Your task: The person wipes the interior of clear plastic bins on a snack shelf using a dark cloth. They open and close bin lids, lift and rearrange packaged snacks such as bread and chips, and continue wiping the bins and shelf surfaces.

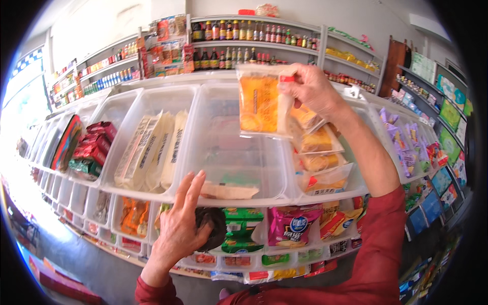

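Observation:
My right hand [310, 89] pinches the top right corner of a clear-wrapped orange food packet [259, 103], raised above the clear plastic bins. Behind and below it, similar packaged snacks [322, 143] lie stacked in the right bin. My left hand [182, 225] is at the front rim of the middle bin [238, 200], its fingers extended over the edge. A dark crumpled thing [212, 228] sits by its thumb and palm; whether the fingers hold it is unclear. In the middle bin, a pale flat packet [228, 190] lies near the front.
Long cream-coloured packets [152, 152] fill the bin to the left, with dark red packets [95, 143] further left. Purple-wrapped snacks [404, 141] lie at the right. Lower bins hold green packets [242, 228] and a magenta snack bag [293, 227]. Bottle shelves [259, 44] stand behind.

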The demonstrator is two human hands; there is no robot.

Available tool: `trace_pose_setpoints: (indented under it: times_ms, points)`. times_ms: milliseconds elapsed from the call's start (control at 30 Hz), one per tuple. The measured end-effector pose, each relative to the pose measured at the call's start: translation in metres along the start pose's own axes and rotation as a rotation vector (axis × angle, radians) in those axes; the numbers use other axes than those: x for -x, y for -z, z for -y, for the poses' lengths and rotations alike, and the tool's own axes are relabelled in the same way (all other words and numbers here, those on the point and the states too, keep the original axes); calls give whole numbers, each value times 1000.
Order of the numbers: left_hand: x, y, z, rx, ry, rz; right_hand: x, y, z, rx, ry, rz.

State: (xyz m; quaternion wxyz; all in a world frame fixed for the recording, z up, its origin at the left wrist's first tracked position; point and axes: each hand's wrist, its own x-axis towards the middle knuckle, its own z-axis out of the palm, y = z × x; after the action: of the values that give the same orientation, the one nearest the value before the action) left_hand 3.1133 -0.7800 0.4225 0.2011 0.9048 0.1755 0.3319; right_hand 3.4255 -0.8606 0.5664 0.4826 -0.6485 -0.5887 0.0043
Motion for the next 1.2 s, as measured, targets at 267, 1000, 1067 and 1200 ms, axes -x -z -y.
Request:
trace_pose_setpoints:
  times_ms: [267,1000,1067,1200]
  points:
    - [-1,1,3,-5,11,27,43,-96,-1,171,228,428]
    - [0,-7,7,-27,-41,-56,-26,28,-32,1256,-407,249]
    - [0,-6,7,-45,-67,-71,-30,29,-33,1241,-369,279]
    - [0,-6,8,58,-8,-66,-34,61,-24,985,-370,181]
